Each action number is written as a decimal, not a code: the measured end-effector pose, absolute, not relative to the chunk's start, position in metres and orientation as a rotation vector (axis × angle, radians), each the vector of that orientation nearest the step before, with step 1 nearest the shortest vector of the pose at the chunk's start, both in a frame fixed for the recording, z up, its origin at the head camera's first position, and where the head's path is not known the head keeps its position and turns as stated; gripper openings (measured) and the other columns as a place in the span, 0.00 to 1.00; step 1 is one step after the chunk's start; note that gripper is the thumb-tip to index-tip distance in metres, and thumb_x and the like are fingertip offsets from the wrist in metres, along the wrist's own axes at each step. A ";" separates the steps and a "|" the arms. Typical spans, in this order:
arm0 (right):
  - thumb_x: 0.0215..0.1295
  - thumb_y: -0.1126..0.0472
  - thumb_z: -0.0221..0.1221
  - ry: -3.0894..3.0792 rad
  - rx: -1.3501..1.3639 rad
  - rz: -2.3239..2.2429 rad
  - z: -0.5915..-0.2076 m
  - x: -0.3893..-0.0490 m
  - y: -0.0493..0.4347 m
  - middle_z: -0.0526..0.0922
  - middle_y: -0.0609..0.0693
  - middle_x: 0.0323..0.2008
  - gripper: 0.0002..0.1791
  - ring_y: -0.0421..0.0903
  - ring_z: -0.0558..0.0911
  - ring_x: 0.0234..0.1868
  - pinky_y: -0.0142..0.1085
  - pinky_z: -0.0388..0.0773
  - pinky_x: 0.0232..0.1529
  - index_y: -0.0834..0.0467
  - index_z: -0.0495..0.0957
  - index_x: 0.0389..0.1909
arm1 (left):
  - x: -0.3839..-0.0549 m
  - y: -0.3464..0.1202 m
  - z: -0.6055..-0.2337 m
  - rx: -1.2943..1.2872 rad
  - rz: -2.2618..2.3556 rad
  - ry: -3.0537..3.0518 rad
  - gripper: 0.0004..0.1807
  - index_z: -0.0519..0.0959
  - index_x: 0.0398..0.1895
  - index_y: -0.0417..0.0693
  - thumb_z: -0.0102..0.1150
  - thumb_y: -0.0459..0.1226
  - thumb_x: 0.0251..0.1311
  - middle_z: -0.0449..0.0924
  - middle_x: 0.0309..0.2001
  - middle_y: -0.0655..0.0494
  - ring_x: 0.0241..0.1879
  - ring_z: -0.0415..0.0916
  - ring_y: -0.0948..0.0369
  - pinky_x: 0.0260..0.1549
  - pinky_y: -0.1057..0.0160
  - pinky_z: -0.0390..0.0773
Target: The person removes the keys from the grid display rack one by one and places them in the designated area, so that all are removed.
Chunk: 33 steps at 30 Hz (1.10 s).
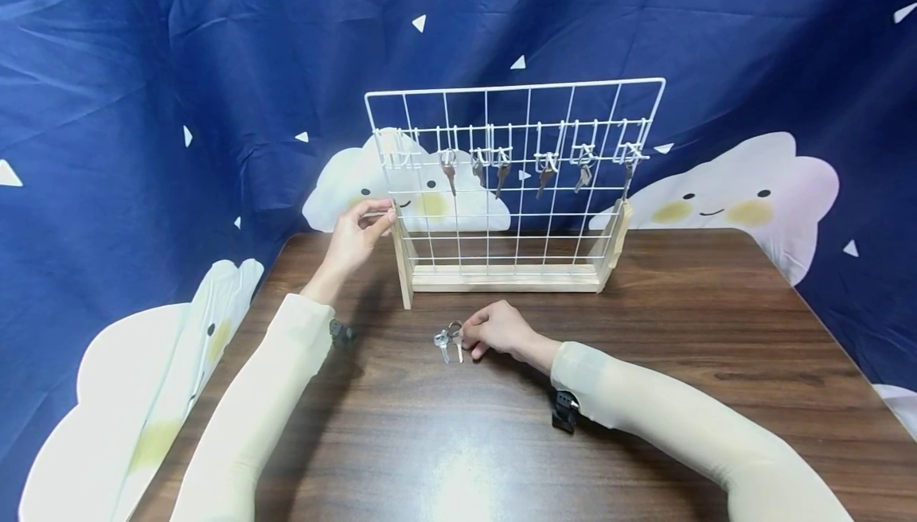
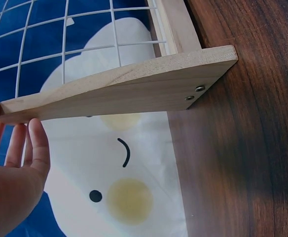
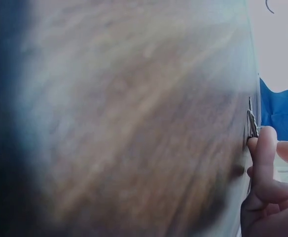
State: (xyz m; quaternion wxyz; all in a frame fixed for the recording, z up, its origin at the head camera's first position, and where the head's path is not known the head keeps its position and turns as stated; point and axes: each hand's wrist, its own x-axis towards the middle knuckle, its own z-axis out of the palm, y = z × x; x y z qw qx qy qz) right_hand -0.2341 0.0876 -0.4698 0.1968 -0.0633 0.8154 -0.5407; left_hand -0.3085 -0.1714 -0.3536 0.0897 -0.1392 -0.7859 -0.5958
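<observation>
A white wire grid rack (image 1: 516, 215) with a wooden base stands on the table. My left hand (image 1: 360, 229) grips the upper end of its left wooden side post (image 2: 119, 86), thumb on one face and fingers on the other in the left wrist view. In front of the rack, a ring of keys (image 1: 443, 340) lies at the tabletop, with silver keys spread to the left. My right hand (image 1: 501, 329) pinches the keys at their right side with curled fingers. The keys (image 3: 252, 121) stick out beyond its fingertips in the right wrist view.
Several keys (image 1: 503, 176) hang from white hooks along the grid. The brown wooden table (image 1: 680, 331) reaches back to a blue curtain (image 1: 286, 44) with white clouds. A small black device (image 1: 564, 412) sits under the right sleeve, another (image 1: 341, 334) under the left.
</observation>
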 end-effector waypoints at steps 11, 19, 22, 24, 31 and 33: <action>0.60 0.66 0.63 2.299 -0.173 -1.481 -0.469 -0.234 0.091 0.90 0.56 0.28 0.10 0.40 0.83 0.17 0.26 0.78 0.18 0.65 0.86 0.40 | -0.308 -0.172 -0.354 -0.421 -1.797 -2.314 0.19 0.76 0.57 0.28 0.60 0.30 0.66 0.77 0.57 0.30 0.40 0.82 0.63 0.41 0.75 0.86; 0.57 0.67 0.66 2.294 -0.202 -1.526 -0.465 -0.237 0.094 0.89 0.56 0.28 0.09 0.42 0.82 0.18 0.35 0.87 0.26 0.64 0.85 0.39 | -0.309 -0.172 -0.355 -0.421 -1.792 -2.318 0.19 0.76 0.58 0.28 0.60 0.31 0.66 0.77 0.57 0.30 0.41 0.82 0.61 0.41 0.74 0.87; 0.57 0.65 0.66 2.296 -0.220 -1.539 -0.464 -0.239 0.096 0.89 0.56 0.28 0.09 0.43 0.83 0.19 0.36 0.86 0.25 0.63 0.84 0.38 | -0.309 -0.172 -0.355 -0.423 -1.797 -2.316 0.20 0.75 0.58 0.28 0.60 0.31 0.66 0.77 0.57 0.31 0.42 0.82 0.58 0.41 0.73 0.87; 0.58 0.64 0.67 2.295 -0.227 -1.539 -0.461 -0.240 0.096 0.90 0.57 0.29 0.09 0.44 0.83 0.20 0.38 0.86 0.26 0.63 0.84 0.38 | -0.309 -0.172 -0.355 -0.423 -1.797 -2.316 0.20 0.75 0.58 0.28 0.61 0.31 0.66 0.77 0.57 0.31 0.42 0.82 0.58 0.41 0.74 0.87; 0.58 0.63 0.67 2.299 -0.256 -1.562 -0.447 -0.241 0.097 0.90 0.59 0.33 0.08 0.50 0.86 0.25 0.44 0.88 0.38 0.61 0.84 0.38 | -0.308 -0.172 -0.355 -0.440 -1.791 -2.311 0.19 0.75 0.57 0.27 0.60 0.31 0.66 0.77 0.58 0.30 0.40 0.81 0.65 0.41 0.75 0.86; 0.58 0.63 0.67 2.296 -0.270 -1.576 -0.442 -0.241 0.096 0.90 0.60 0.34 0.09 0.52 0.86 0.27 0.47 0.88 0.41 0.62 0.84 0.39 | -0.308 -0.172 -0.355 -0.444 -1.789 -2.310 0.19 0.75 0.57 0.27 0.60 0.31 0.66 0.76 0.58 0.30 0.40 0.81 0.66 0.41 0.75 0.86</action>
